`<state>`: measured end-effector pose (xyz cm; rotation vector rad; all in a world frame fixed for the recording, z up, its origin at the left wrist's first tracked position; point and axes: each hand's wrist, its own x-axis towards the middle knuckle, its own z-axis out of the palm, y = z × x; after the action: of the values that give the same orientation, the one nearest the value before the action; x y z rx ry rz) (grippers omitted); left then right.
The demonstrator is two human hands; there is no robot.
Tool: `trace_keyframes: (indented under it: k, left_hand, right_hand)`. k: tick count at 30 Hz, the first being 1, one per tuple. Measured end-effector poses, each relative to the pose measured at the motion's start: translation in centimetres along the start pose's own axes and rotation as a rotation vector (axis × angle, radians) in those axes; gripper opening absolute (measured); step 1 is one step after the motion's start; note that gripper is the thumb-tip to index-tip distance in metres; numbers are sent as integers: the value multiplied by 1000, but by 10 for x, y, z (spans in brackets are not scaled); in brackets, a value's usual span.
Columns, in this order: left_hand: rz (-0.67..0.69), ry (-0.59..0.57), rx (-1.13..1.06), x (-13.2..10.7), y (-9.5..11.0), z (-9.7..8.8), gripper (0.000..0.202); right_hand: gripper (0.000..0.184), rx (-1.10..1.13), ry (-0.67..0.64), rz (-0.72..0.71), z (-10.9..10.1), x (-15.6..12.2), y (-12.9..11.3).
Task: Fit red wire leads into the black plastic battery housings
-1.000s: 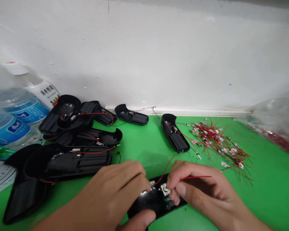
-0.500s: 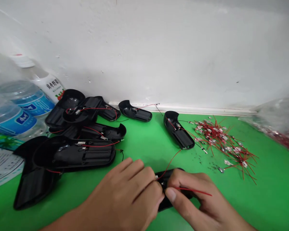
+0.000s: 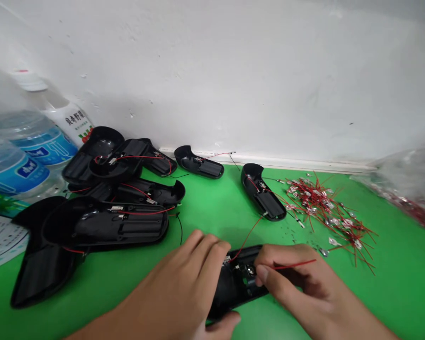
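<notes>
In front of me on the green surface lies a black plastic housing (image 3: 230, 283), its hollow side up. My left hand (image 3: 187, 278) is closed around its left end, fingers over the far edge and thumb at the near edge. A red wire (image 3: 297, 264) is pinched between the thumb and forefinger of my right hand (image 3: 286, 278), over the right part of the housing. Just left of those fingertips, a small round metal piece (image 3: 250, 269) shows inside the housing. Another thin red wire (image 3: 246, 241) runs from the housing toward the back.
Several black housings (image 3: 138, 224) with wires pile up at left. Single housings lie at the back (image 3: 201, 165) and at right center (image 3: 264, 193). Red wires with metal tabs (image 3: 315, 200) heap at right, near a clear bag (image 3: 411, 179). Bottles (image 3: 21, 165) stand left, below a white wall (image 3: 233, 71).
My left hand has shifted from the middle of the housing to its left end, uncovering the inside. My right hand has moved slightly right with the red wire.
</notes>
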<state>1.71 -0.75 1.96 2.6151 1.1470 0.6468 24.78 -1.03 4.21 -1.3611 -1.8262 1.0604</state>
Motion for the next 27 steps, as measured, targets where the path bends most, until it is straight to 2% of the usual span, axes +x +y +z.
trace_keyframes:
  k: [3,8,13,16,18,20,24,27]
  left_hand:
    - [-8,32,-52,1,-2,4,76]
    - [-37,125,-92,3,-5,8,74]
    - [-38,142,-154,-2,-9,11,79]
    - [-3,138,-176,-6,-12,13,74]
    - [68,209,-126,-6,-13,15,72]
    - [82,221,-78,-4,-13,17,67]
    - [2,139,-19,4,-10,17,54]
    - [-29,133,-8,8,-7,14,53]
  right_hand:
    - [38,-145,-32,-120,-1,5,1]
    - [35,-317,-56,-250,1,7,10]
    - [39,-273,-20,-227,3,-1,10]
    - [42,-228,-12,-204,4,-3,7]
    - [44,-232,-3,-202,6,-3,9]
    - [45,-249,19,-203,8,-3,13]
    - [50,-291,1,-255,10,-2,25]
    - [52,-311,-18,-245,9,-1,28]
